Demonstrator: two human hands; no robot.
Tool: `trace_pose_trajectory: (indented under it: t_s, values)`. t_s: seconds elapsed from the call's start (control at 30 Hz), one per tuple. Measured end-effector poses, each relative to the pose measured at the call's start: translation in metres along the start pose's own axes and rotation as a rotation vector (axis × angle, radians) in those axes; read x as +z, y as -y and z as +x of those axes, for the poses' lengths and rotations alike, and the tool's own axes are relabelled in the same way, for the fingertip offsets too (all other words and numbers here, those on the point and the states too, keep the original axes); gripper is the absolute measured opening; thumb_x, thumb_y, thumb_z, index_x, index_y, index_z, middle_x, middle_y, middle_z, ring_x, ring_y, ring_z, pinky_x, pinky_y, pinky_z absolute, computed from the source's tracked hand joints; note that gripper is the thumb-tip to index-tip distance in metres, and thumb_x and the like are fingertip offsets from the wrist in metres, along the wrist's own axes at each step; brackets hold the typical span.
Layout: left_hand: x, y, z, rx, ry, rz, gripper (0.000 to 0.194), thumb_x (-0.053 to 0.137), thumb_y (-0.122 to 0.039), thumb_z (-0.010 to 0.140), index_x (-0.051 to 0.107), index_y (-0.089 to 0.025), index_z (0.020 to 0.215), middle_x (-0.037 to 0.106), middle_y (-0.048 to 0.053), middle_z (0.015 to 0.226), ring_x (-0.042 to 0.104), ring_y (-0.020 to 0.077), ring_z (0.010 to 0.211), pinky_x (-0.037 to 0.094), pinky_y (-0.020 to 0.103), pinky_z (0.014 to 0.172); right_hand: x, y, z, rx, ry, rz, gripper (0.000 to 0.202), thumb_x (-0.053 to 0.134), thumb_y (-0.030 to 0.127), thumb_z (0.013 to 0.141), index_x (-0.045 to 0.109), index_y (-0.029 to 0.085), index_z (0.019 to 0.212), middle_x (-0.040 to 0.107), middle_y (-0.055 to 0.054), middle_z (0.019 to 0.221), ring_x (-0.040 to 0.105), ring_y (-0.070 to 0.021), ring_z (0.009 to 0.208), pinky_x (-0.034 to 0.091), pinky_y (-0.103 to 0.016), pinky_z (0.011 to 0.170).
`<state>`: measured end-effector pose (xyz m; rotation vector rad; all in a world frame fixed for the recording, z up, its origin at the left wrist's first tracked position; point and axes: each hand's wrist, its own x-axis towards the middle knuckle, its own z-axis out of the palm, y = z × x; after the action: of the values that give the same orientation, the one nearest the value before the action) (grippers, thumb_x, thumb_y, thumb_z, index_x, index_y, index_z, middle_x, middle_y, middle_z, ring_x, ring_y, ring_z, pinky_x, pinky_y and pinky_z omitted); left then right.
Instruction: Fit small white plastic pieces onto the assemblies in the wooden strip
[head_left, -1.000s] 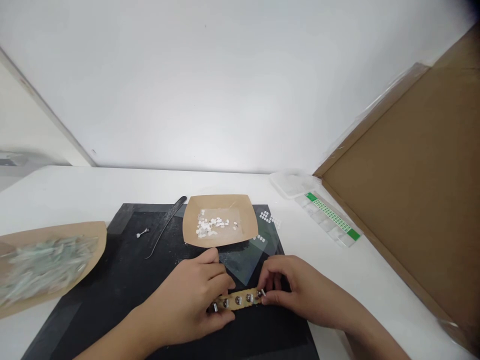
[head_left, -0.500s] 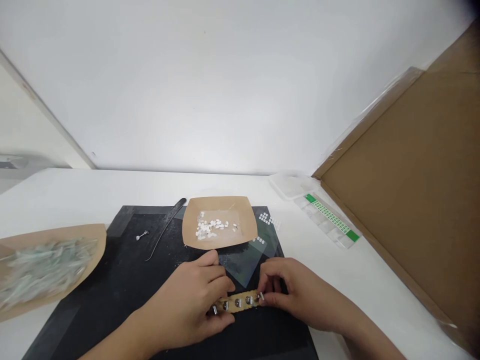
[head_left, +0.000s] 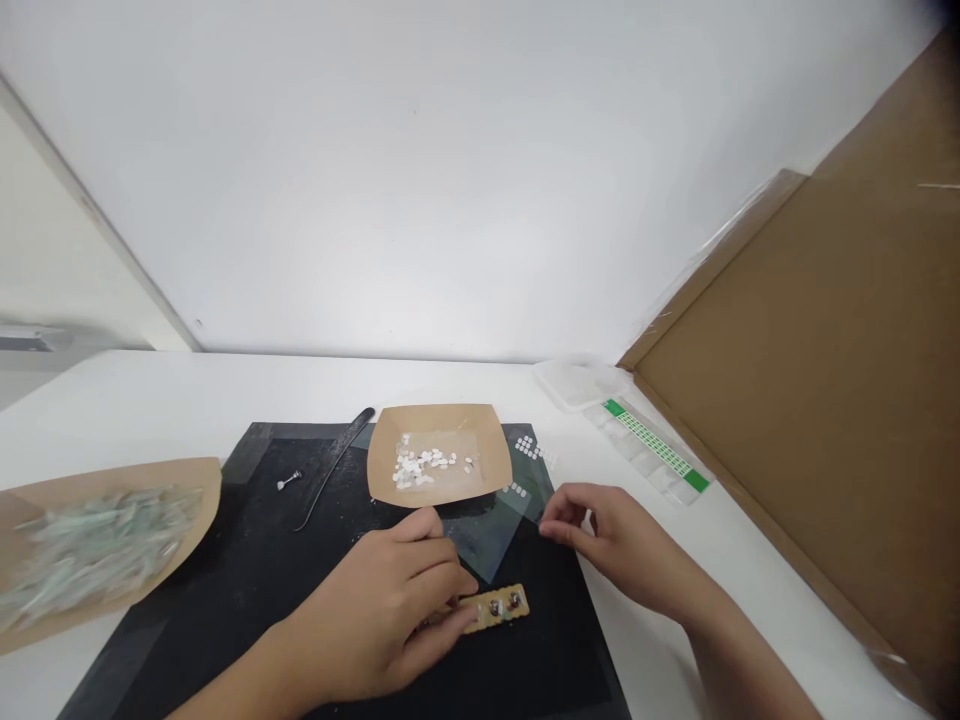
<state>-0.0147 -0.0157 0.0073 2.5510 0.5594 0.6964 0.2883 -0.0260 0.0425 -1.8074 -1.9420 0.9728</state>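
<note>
A narrow yellowish strip [head_left: 505, 606] with small shiny metal pieces along it lies on the black mat [head_left: 555, 665]. My left hand [head_left: 390, 600] is closed over the strip's left end, thumb and fingers gripping it and hiding that part. Up and to the right of the strip, my right hand [head_left: 581, 520] is held off it at the mat's right edge. Its thumb and index fingertip are pinched together; anything between them is too small to make out.
Beyond my hands a brown paper tray [head_left: 487, 425] holds small white pieces. A larger paper tray [head_left: 202, 475] with clear packets is at left. A dark curved tool [head_left: 337, 455], a small metal piece [head_left: 289, 480], a green-striped clear case [head_left: 652, 445] and cardboard [head_left: 825, 380] are around.
My right hand has let go of the strip's right end and moved up and right. My left hand stays on the strip, its fingers now covering more of it. The view has shifted slightly.
</note>
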Motion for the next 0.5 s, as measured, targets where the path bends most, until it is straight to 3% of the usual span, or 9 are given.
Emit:
trace_pose_trajectory:
  t_s: [0.13, 0.33, 0.4, 0.5]
  values:
    - [-0.002, 0.001, 0.003, 0.066, -0.123, 0.063, 0.018, 0.052, -0.011, 0.105, 0.065, -0.017, 0.117, 0.072, 0.007, 0.088, 0.056, 0.0214, 0.079, 0.050, 0.033, 0.071, 0.000, -0.006, 0.008, 0.015, -0.155, -0.159, 0.030, 0.057, 0.042, 0.104, 0.071, 0.024, 0.083, 0.075, 0.000, 0.082, 0.068, -0.0202, 0.077, 0.046, -0.031, 0.072]
    - [0.001, 0.008, 0.000, 0.097, -0.145, 0.130, 0.035, 0.046, -0.004, 0.103, 0.058, -0.015, 0.134, 0.073, 0.009, 0.095, 0.061, 0.0224, 0.086, 0.057, 0.032, 0.071, 0.012, -0.010, 0.012, 0.018, -0.216, -0.280, 0.036, 0.038, 0.031, 0.109, 0.071, 0.025, 0.096, 0.076, -0.003, 0.096, 0.070, -0.0220, 0.091, 0.046, -0.033, 0.077]
    - [0.003, 0.009, -0.002, 0.080, -0.126, 0.141, 0.040, 0.044, -0.003, 0.102, 0.055, -0.016, 0.138, 0.073, 0.009, 0.100, 0.062, 0.0231, 0.090, 0.058, 0.033, 0.073, 0.019, -0.010, 0.012, -0.011, -0.246, -0.310, 0.032, 0.040, 0.031, 0.109, 0.071, 0.025, 0.107, 0.074, -0.004, 0.107, 0.069, -0.0229, 0.100, 0.047, -0.034, 0.081]
    - [0.002, 0.008, -0.002, 0.071, -0.088, 0.141, 0.044, 0.040, -0.001, 0.101, 0.051, -0.016, 0.142, 0.073, 0.010, 0.102, 0.061, 0.0243, 0.091, 0.058, 0.035, 0.072, 0.031, -0.009, 0.014, -0.038, -0.281, -0.333, 0.029, 0.054, 0.044, 0.105, 0.070, 0.026, 0.120, 0.070, -0.005, 0.115, 0.067, -0.0253, 0.108, 0.049, -0.034, 0.083]
